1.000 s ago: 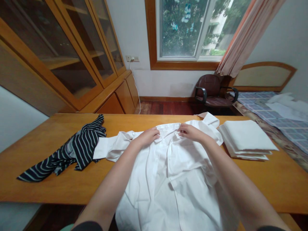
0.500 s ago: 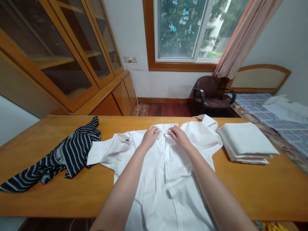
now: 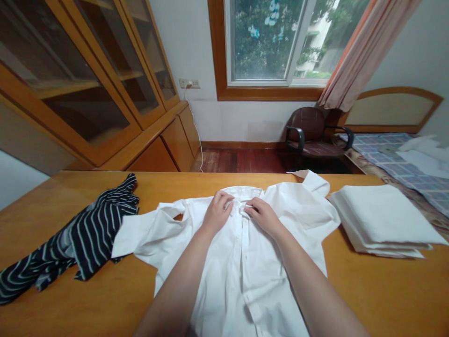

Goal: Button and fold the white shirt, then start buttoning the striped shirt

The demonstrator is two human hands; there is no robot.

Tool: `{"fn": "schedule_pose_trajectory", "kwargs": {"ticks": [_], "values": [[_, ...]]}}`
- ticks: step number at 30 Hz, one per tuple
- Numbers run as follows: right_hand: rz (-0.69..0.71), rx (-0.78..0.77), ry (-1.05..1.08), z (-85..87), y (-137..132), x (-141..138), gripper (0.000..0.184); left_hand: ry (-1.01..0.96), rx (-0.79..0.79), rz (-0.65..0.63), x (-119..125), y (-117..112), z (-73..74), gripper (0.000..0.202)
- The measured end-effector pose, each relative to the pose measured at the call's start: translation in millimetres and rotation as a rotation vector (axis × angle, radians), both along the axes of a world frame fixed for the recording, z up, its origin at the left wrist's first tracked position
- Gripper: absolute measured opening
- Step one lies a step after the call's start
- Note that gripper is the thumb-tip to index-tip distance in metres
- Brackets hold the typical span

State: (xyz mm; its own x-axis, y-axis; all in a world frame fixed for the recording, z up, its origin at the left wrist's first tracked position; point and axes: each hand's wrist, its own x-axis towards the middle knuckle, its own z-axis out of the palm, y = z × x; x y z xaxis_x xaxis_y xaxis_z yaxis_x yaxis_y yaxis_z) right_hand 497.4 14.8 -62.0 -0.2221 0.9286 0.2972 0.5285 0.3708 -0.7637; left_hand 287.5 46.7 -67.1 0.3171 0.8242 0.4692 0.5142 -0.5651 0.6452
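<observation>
A white short-sleeved shirt (image 3: pixel 242 262) lies front up on the wooden table (image 3: pixel 70 290), its collar pointing away from me. My left hand (image 3: pixel 216 213) and my right hand (image 3: pixel 262 215) sit side by side just below the collar, on either side of the button placket. The fingers of both hands are curled and pinch the shirt fabric near the top button. The shirt's sleeves spread out to the left and right.
A crumpled navy garment with white stripes (image 3: pixel 70 238) lies left of the shirt. A stack of folded white cloth (image 3: pixel 382 222) rests at the right. Beyond the table stand a brown armchair (image 3: pixel 312 138), a wooden glass-door cabinet (image 3: pixel 91 89) and a bed (image 3: pixel 414 159).
My hands have come together from the two sides of the collar to the placket. The shirt now lies flatter and smoother on the table. The view has shifted slightly closer.
</observation>
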Motion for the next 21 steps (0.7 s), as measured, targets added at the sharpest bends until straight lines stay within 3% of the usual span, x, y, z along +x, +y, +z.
{"fn": "schedule_pose_trajectory", "kwargs": {"ticks": [6,15,21], "values": [[0.002,-0.056,-0.007,3.2,-4,0,0.011,0.103,0.130,-0.037,2,-9,12.5,0.007],[0.042,-0.188,0.005,10.9,-12,-6,0.013,0.090,0.116,-0.108,1,-10,11.7,0.010],[0.021,-0.151,0.086,6.9,-10,-9,0.011,0.037,0.039,-0.164,1,-9,12.1,0.018]]}}
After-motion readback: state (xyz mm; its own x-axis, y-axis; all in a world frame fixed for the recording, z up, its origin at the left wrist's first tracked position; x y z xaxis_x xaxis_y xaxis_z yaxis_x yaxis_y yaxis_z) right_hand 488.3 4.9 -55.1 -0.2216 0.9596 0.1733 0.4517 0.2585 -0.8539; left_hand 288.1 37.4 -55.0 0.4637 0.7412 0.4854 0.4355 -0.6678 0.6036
